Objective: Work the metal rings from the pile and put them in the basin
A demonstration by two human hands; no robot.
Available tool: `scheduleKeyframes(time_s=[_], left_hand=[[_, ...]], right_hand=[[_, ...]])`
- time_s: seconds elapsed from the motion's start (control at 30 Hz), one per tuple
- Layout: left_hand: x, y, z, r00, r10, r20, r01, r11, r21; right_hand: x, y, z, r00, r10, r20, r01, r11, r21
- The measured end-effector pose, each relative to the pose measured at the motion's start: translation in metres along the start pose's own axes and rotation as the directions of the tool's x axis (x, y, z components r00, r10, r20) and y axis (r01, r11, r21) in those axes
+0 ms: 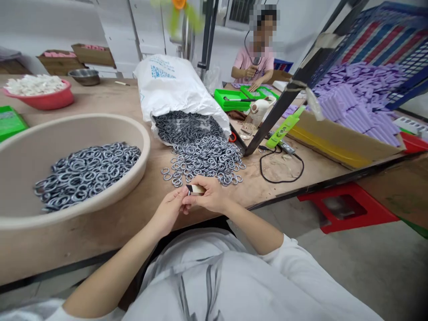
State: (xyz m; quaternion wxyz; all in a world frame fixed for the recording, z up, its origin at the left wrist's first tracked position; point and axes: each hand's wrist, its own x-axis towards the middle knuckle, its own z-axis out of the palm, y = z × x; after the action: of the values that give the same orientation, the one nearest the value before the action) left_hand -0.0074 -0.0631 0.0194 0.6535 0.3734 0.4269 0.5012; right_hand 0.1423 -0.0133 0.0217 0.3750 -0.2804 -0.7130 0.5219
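Observation:
Close together at the table's front edge, both my hands are closed in front of the loose rings. My right hand [214, 195] is wrapped round a short, flat, pale tool with a black end [197, 190]; its exact kind I cannot make out. Fingertips of my left hand [171, 208] pinch at the black end, where a small curved edge like that of a grey ring shows; most of it is hidden. Just beyond lies a pile of grey rings [210, 158], spilling from a white sack [177, 84]. To the left, a large beige basin [133, 187] holds many more grey rings [90, 174].
A slanting metal post [276, 107] stands right of the sack. Beyond it are a green bottle [286, 129], a black cable [284, 182] and a carton [334, 142] of purple pieces. Across the table sits a person [257, 62] behind green trays [230, 99]. A red stool [354, 209] is below right.

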Motion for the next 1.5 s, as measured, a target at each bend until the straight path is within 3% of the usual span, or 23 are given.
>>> scheduleKeyframes(time_s=[0.13, 0.23, 0.4, 0.53, 0.83, 0.93, 1.03, 1.1, 1.23, 1.33, 1.43, 1.5], left_hand=[[-0.011, -0.014, 0.009, 0.994, 0.050, -0.093, -0.058, 0.994, -0.090], [-0.012, -0.020, 0.013, 0.989, 0.065, -0.135, -0.087, 0.983, -0.164], [-0.015, -0.020, 0.016, 0.988, 0.038, -0.148, -0.072, 0.971, -0.227], [-0.018, -0.022, 0.019, 0.979, 0.018, -0.203, -0.076, 0.956, -0.282], [-0.017, -0.026, 0.023, 0.967, -0.011, -0.255, -0.066, 0.954, -0.291], [-0.023, -0.028, 0.025, 0.981, 0.014, -0.194, -0.065, 0.963, -0.261], [-0.031, -0.028, 0.025, 0.997, 0.028, -0.075, -0.046, 0.969, -0.244], [-0.033, -0.028, 0.020, 0.997, 0.017, -0.070, -0.037, 0.959, -0.282], [-0.030, -0.025, -0.001, 0.964, 0.063, -0.258, -0.140, 0.946, -0.293], [-0.028, -0.023, -0.016, 0.932, 0.106, -0.347, -0.198, 0.949, -0.244], [-0.029, -0.021, -0.024, 0.919, 0.114, -0.379, -0.223, 0.939, -0.260], [-0.029, -0.020, -0.027, 0.911, 0.084, -0.403, -0.218, 0.928, -0.302]], right_hand=[[-0.013, 0.006, 0.018, 0.997, 0.073, -0.022, -0.066, 0.971, 0.231], [-0.012, 0.011, 0.023, 0.991, 0.130, -0.031, -0.117, 0.958, 0.262], [-0.017, 0.009, 0.014, 0.977, 0.019, -0.214, -0.046, 0.992, -0.121], [-0.033, 0.003, 0.013, 0.998, -0.032, -0.062, 0.004, 0.912, -0.410], [-0.040, 0.002, 0.020, 1.000, -0.008, 0.010, 0.012, 0.868, -0.497], [-0.033, 0.009, 0.010, 0.997, 0.021, -0.080, -0.061, 0.843, -0.534], [-0.022, 0.017, -0.006, 0.955, 0.042, -0.295, -0.214, 0.785, -0.582], [-0.014, 0.019, -0.012, 0.946, 0.059, -0.318, -0.261, 0.724, -0.639], [0.007, 0.015, 0.002, 0.990, 0.097, -0.105, -0.142, 0.559, -0.817], [0.026, 0.015, 0.017, 0.990, 0.142, 0.017, -0.047, 0.434, -0.900], [0.040, 0.017, 0.019, 0.980, 0.197, 0.043, -0.029, 0.350, -0.936], [0.044, 0.020, 0.014, 0.979, 0.204, 0.020, -0.056, 0.361, -0.931]])
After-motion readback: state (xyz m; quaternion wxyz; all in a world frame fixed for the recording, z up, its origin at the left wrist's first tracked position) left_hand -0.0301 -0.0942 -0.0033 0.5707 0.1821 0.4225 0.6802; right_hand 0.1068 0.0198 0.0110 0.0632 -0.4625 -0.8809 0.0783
